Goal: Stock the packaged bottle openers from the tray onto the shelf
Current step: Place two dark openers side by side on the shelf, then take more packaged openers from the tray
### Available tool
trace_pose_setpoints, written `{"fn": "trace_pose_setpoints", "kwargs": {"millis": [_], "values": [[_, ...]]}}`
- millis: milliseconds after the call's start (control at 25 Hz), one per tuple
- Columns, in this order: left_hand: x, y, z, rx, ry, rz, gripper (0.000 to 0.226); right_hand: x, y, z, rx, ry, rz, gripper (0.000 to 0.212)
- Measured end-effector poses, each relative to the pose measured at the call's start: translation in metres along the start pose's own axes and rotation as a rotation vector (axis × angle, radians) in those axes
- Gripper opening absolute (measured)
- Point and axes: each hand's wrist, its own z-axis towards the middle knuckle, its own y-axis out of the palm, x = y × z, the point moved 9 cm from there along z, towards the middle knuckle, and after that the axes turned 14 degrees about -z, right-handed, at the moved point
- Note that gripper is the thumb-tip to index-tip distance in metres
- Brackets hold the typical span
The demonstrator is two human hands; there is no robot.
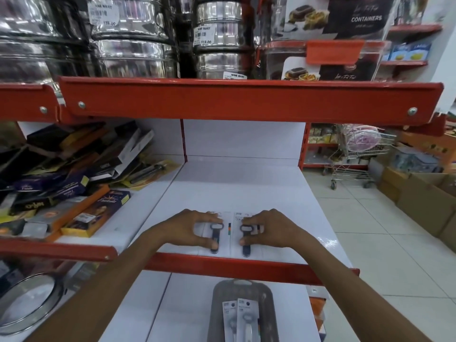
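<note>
- Both bare forearms reach forward and slightly inward, wrists level.
- Left hand (190, 227): palm down, fingers curled, thumb and fingertips pinched in a light grip.
- Right hand (269, 227): palm down, mirrored pose, thumb low, fingers arched above.
- The hands sit just beside each other, not touching.

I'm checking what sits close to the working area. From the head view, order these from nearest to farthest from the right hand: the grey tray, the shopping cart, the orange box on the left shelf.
From the right hand:
1. Grey tray, just below, on the lower shelf.
2. Orange box, left, on the neighbouring shelf.
3. Shopping cart, far right, down the aisle.
</note>
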Motion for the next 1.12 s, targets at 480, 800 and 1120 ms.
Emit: {"fn": "trace_pose_setpoints", "kwargs": {"millis": [480,800,1120], "values": [[0.024,0.0,-0.03,0.078,0.092,0.031,0.068,-0.016,-0.017,-0.044,0.237,0.023,0.064,0.058],[0.072,0.043,-0.12,0.382,0.493,-0.008,0.023,-0.043,0.002,-0.16,0.701,-0.24,-0.026,0.02],[-0.058,0.214,-0.062,-0.154,-0.043,0.066,0.063,0.012,0.223,-0.089,-0.228,0.076,0.033,0.071]]}}
